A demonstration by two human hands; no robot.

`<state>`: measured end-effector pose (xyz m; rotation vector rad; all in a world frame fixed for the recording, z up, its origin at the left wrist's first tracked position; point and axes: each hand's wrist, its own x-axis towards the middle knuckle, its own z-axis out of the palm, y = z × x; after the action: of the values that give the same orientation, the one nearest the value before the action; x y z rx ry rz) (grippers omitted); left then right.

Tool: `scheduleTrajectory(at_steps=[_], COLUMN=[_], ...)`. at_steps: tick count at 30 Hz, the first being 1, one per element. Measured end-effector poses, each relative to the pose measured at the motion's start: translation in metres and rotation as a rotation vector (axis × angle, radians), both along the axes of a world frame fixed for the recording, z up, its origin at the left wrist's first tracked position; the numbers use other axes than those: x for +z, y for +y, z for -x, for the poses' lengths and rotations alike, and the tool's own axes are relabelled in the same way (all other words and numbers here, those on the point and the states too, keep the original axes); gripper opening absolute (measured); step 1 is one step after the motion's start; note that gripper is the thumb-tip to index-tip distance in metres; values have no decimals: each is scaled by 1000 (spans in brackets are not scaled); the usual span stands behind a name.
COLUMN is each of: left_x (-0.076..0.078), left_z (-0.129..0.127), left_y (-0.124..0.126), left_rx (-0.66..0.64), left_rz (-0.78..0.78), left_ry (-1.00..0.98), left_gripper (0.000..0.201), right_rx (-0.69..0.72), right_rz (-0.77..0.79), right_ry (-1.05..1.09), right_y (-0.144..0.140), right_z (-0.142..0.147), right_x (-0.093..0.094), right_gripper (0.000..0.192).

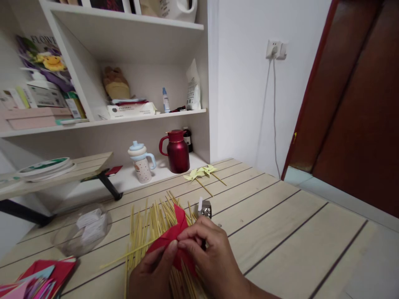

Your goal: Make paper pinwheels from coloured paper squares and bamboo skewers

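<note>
Low in the middle of the frame, both hands pinch a folded red paper pinwheel (174, 238): the left hand (152, 272) from below, the right hand (207, 255) closed on its centre, above pale wooden sticks (149, 226) strewn over the wooden worktop (280, 232). The folding looks nearly finished; fixing the centre likely demands steady fingertip pressure.

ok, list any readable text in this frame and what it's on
"FLOWE", cut off by the shelf post: flower-print book on the left shelf.
White box on the middle shelf: print too blurred to read.
White pouch: print too small.
Boxes at left: labels unreadable.
</note>
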<state>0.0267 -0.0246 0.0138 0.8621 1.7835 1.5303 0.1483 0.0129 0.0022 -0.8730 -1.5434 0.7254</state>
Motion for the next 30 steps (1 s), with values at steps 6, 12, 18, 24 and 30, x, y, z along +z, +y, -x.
scheduleTrajectory(at_steps=[6, 12, 18, 24, 30], left_x=[-7, -8, -6, -9, -17], left_z=[9, 8, 3, 14, 21], left_y=[5, 4, 0, 1, 5], left_rx=[-33, -118, -74, -82, -138], left_rz=[57, 8, 24, 56, 76], left_ry=[-76, -44, -30, -25, 43], left_gripper=[26, 28, 23, 33, 38], right_rx=[-2, 38, 165, 227, 253], right_rz=[-77, 14, 205, 277, 269], right_ry=[3, 17, 253, 310, 310], right_y=[-1, 1, 3, 1, -2], right_z=[0, -2, -5, -8, -6], right_x=[2, 4, 7, 11, 9], right_gripper=[14, 17, 13, 8, 6])
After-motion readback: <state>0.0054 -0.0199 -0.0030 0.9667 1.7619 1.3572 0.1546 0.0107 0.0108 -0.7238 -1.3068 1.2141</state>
